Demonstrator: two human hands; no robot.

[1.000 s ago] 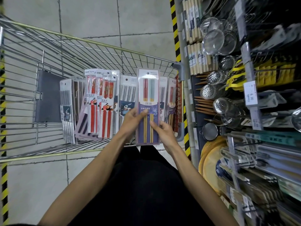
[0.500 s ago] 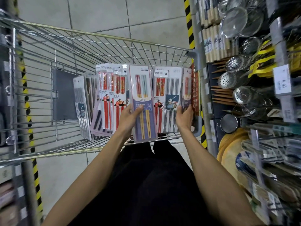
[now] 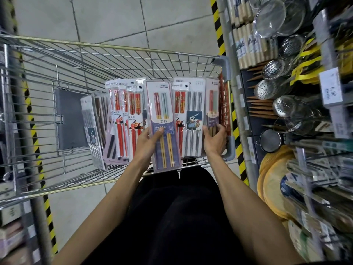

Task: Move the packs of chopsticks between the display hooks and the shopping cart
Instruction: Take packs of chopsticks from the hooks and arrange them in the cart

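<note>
Packs point(image 3: 193, 111) stand upright, faces out, in a row in the cart point(image 3: 114, 45), likely for easy picking, while the left hand point(image 3: 148, 139) pinches the purple pack point(image 3: 164, 111) in front and the right hand point(image 3: 214, 140) grips the end pack point(image 3: 212, 104).

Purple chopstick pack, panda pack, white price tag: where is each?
purple chopstick pack point(image 3: 169, 125), head view, on its purple label.
panda pack point(image 3: 193, 120), head view, on the panda picture.
white price tag point(image 3: 331, 88), head view, on its printed face.
</note>
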